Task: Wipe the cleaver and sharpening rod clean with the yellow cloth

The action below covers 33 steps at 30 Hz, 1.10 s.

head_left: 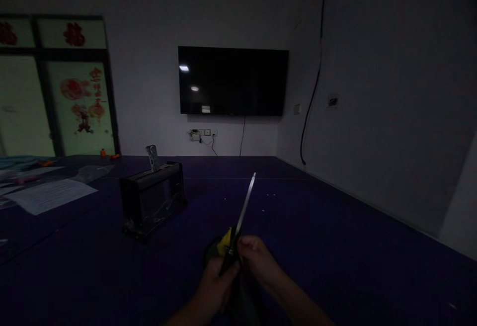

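Note:
A knife with a long shiny blade points up and away from me, edge-on to the camera. My left hand grips its dark handle from below. My right hand is closed over the handle's upper end, next to a yellow thing that I cannot identify in the dim light. Both hands meet low in the middle of the view, above the dark blue surface.
A black knife block stands ahead to the left with one handle sticking out of its top. Sheets of paper lie at the far left. A wall-mounted television and glass doors are behind.

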{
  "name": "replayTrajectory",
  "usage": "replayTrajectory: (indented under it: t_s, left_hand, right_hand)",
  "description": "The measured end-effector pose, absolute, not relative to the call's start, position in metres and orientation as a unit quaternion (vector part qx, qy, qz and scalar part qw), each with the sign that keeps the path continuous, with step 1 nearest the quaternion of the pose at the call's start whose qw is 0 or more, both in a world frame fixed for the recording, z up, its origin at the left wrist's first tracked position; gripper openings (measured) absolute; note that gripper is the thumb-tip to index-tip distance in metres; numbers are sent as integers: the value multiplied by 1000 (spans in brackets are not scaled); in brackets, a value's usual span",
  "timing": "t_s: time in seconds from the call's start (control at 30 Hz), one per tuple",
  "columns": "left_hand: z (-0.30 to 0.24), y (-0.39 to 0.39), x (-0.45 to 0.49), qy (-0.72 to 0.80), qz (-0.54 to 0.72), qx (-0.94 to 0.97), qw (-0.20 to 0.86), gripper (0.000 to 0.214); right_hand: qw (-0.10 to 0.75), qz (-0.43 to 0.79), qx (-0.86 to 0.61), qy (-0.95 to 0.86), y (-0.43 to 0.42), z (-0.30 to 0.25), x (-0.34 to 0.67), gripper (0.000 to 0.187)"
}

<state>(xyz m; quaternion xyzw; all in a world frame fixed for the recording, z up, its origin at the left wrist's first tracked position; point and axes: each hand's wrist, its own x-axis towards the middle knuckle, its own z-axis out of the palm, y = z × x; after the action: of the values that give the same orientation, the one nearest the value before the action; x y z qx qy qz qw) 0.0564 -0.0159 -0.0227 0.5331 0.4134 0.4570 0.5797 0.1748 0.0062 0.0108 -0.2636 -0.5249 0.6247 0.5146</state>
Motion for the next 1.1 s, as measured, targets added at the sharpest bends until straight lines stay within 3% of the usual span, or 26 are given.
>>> replayTrajectory:
  t_s: [0.17,0.63,0.83,1.1]
  left_hand:
    - [-22,-16,54,399,442,555,581,59]
    - [-11,-24,53,403,477,545,560,55]
    - [-12,-25,52,407,481,541,557,56]
    - [-15,-23,52,410,461,544,569,57]
  right_hand:
    - [517,583,-303,-548,6,13,180,40]
    - [581,523,-324,-533,7,21,177,27]
    - [575,565,-335,-488,4,21,175,38]
    - [578,630,-339,-391,-2,21,171,36]
